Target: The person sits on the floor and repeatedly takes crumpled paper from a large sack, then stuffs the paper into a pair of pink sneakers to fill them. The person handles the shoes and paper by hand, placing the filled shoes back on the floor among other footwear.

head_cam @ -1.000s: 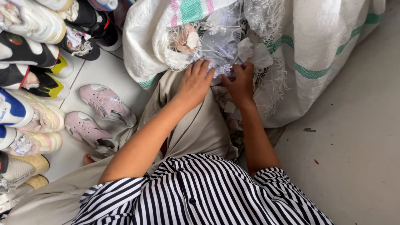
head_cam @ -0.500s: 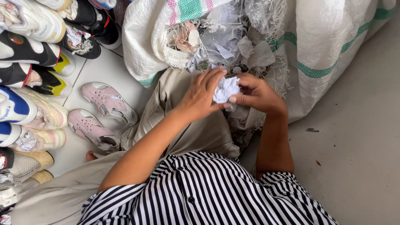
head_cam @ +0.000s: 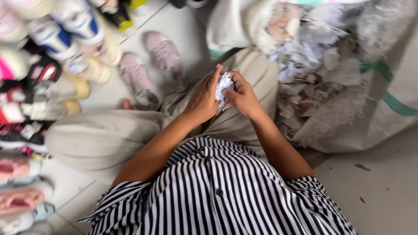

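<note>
Head view, looking down over my striped shirt (head_cam: pixel 217 191) and beige trousers (head_cam: pixel 109 139). Both my hands meet above my lap, well in front of my chest. My left hand (head_cam: pixel 202 100) cups a crumpled wad of white paper (head_cam: pixel 223 85) from the left side, fingers held together and curved against it, fingertips pointing up. My right hand (head_cam: pixel 243 96) presses the same wad from the right, fingers bent and clamped onto it, thumb on the near face. The paper sits pinched between the two hands, only its upper and middle part showing between them. Just beyond my hands, a large woven sack (head_cam: pixel 383 87) with a green stripe lies open on its side, and a heap of torn paper scraps (head_cam: pixel 313 65) spills from its mouth, close to my right knee. To my left on the tiled floor (head_cam: pixel 183 26), a pair of pink sneakers (head_cam: pixel 150 69) stands near my left knee. Further left, rows of mixed shoes (head_cam: pixel 39 87), blurred, run along the edge.
</note>
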